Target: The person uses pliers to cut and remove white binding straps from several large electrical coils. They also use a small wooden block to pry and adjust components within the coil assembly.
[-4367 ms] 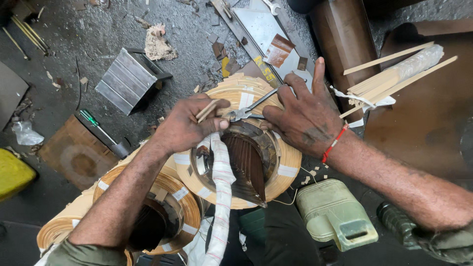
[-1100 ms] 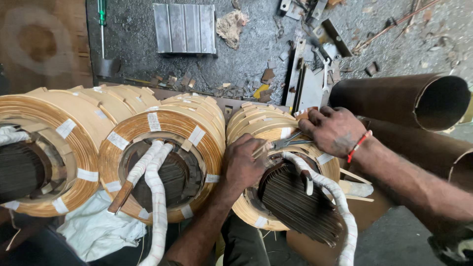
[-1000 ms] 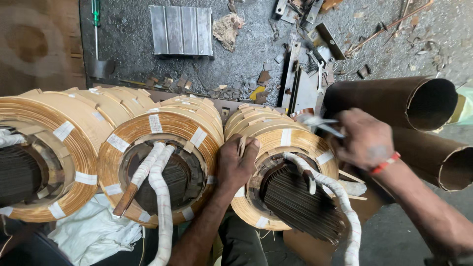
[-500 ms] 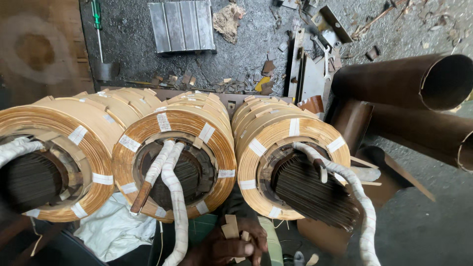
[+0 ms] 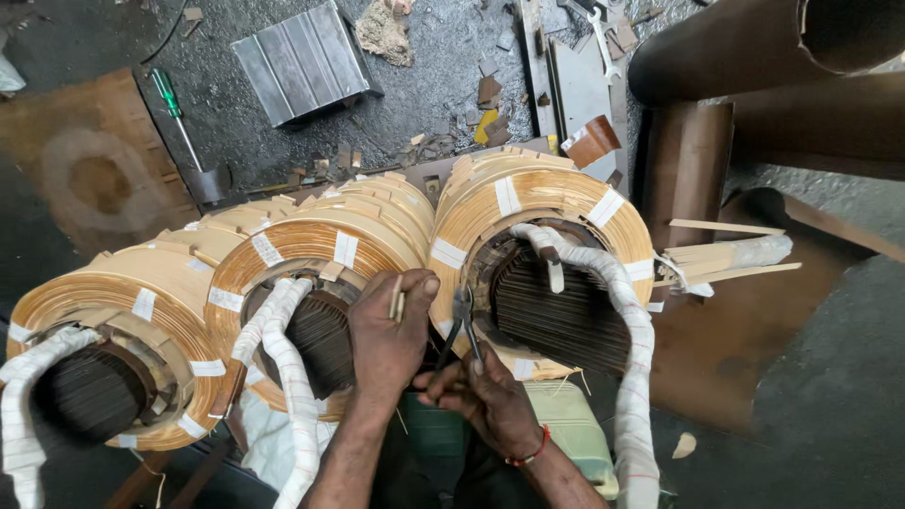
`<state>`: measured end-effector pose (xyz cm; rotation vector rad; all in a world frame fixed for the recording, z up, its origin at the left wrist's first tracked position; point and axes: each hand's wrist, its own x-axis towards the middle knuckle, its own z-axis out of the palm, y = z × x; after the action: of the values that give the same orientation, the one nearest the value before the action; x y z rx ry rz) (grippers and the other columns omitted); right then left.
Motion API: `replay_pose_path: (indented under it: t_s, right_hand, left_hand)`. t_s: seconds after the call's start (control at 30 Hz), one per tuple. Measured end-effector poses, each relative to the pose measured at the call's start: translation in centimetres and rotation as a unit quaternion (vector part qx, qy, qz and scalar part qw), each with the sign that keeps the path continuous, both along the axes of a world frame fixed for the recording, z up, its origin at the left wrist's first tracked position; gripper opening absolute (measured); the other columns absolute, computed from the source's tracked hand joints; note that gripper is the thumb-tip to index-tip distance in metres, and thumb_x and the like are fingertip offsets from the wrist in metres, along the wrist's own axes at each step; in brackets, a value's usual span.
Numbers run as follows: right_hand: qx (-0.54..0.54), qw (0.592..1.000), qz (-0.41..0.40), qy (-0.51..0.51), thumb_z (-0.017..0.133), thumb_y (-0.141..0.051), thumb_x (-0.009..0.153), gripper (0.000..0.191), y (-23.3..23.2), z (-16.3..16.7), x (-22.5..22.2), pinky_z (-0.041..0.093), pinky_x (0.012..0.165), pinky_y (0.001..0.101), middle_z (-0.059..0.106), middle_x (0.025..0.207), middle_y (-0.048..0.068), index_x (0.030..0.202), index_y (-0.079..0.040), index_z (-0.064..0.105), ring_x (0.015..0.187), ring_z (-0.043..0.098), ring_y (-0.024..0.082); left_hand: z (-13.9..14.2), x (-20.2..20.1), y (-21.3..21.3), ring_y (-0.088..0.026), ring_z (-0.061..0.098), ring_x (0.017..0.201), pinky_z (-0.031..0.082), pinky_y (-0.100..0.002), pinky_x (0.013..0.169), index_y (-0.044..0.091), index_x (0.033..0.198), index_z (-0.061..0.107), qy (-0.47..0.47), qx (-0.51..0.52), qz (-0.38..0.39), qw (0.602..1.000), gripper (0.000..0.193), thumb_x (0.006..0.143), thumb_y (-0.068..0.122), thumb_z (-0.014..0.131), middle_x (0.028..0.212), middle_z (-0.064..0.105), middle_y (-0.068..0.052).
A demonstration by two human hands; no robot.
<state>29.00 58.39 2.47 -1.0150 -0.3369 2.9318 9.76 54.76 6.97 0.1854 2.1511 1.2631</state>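
Left hand (image 5: 386, 335) pinching a thin wooden strip (image 5: 397, 298) against the middle paper-wrapped coil (image 5: 311, 245), right hand (image 5: 490, 396) closed around pliers (image 5: 463, 320), jaws up at the right coil (image 5: 528, 203), green screwdriver (image 5: 174, 113) on the floor beyond

Both hands (image 5: 443, 363) back between coils, pliers (image 5: 462, 325) apparently regripped.
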Motion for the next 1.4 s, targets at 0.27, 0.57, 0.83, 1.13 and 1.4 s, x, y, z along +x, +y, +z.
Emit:
replay_pose_path:
  t_s: [0.27, 0.57, 0.83, 1.13, 1.4]
  right_hand:
    - [-0.072, 0.997, -0.025, 0.016, 0.046, -0.041, 0.108, 0.028, -1.1, -1.2, -0.5, 0.047, 0.109, 0.0642, 0.068, 0.12, 0.019, 0.11, -0.013, 0.051, 0.128, 0.06, 0.034]
    - [-0.049, 0.992, -0.105, -0.049, 0.052, -0.03, 0.109, 0.027, -3.9, -3.2, -2.0, 0.051, 0.106, 0.0591, 0.059, 0.105, 0.003, 0.128, -0.011, 0.055, 0.112, 0.058, 0.022]
    - [-0.06, 0.968, -0.094, -0.225, 0.053, -0.021, 0.105, 0.033, -4.7, -1.8, -5.1, 0.054, 0.09, 0.0413, 0.063, 0.111, 0.002, 0.136, -0.014, 0.053, 0.103, 0.062, 0.015]
    - [-0.065, 0.953, -0.014, -0.294, 0.051, -0.025, 0.099, 0.031, -1.7, 2.2, -7.2, 0.059, 0.075, 0.0332, 0.069, 0.108, 0.002, 0.129, -0.017, 0.055, 0.094, 0.069, 0.013]
    - [-0.092, 0.966, -0.008, -0.242, 0.057, -0.031, 0.104, 0.028, -3.6, -1.4, -6.4, 0.032, 0.039, 0.0267, 0.051, 0.065, -0.003, 0.086, -0.011, 0.054, 0.048, 0.043, 0.008]
  left_hand:
    - [-2.0, -0.4, 0.3, -0.021, 0.071, 0.082, 0.057, -0.034, 0.073, 0.004, 0.107, 0.077, 0.036, -0.044, -0.177, 0.983, 0.023, 0.087, 0.014, 0.079, 0.088, 0.071, -0.009]
    - [-1.6, 0.9, 1.2, -0.026, 0.071, 0.085, 0.057, -0.036, 0.075, 0.002, 0.113, 0.075, 0.087, -0.07, -0.206, 0.972, 0.034, 0.08, 0.009, 0.081, 0.093, 0.07, -0.012]
    - [-1.3, 2.1, 2.4, -0.035, 0.066, 0.081, 0.055, -0.045, 0.072, -0.001, 0.12, 0.07, 0.193, -0.193, -0.324, 0.906, 0.053, 0.067, 0.004, 0.076, 0.093, 0.062, -0.016]
    - [-1.1, 1.5, 3.3, -0.036, 0.069, 0.084, 0.056, -0.044, 0.075, -0.001, 0.108, 0.075, 0.163, -0.093, -0.237, 0.953, 0.033, 0.075, 0.004, 0.075, 0.09, 0.068, -0.017]
    - [-0.9, 0.4, 3.9, -0.036, 0.069, 0.074, 0.054, -0.044, 0.07, -0.001, 0.097, 0.077, 0.107, -0.101, -0.206, 0.967, 0.014, 0.086, 0.008, 0.074, 0.082, 0.069, -0.019]
